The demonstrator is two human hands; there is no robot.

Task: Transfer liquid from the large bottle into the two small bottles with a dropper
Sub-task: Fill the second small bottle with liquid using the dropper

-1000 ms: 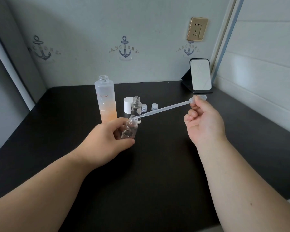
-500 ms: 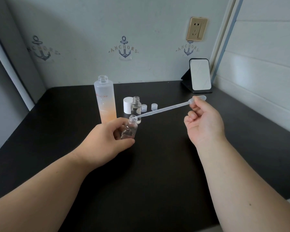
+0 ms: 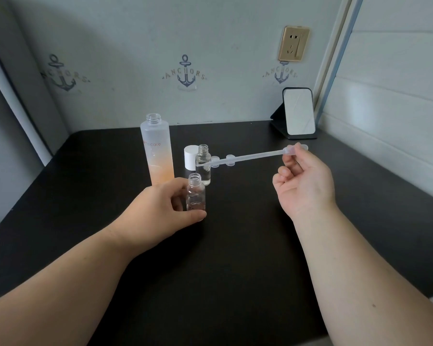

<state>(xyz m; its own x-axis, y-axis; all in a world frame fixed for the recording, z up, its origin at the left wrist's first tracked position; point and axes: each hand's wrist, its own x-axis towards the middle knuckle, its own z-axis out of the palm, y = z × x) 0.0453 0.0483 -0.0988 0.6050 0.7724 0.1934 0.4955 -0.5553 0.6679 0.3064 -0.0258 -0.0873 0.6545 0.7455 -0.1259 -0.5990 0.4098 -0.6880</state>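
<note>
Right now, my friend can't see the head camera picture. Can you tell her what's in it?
On a dark table, a person's right hand pinches a clear plastic dropper by its bulb while the left hand grips a small open bottle. Behind stand a large open bottle with peach liquid, a second small bottle and a white cap.

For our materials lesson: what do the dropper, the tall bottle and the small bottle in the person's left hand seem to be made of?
Dropper: soft translucent plastic, probably; milky, with a thin stem and a bulb.
Tall bottle: frosted glass or plastic, I cannot tell which; matt, cloudy wall, clear threaded neck, orange liquid showing through.
Small bottle: clear, glossy, likely plastic, perhaps glass; you see straight through it.
</note>
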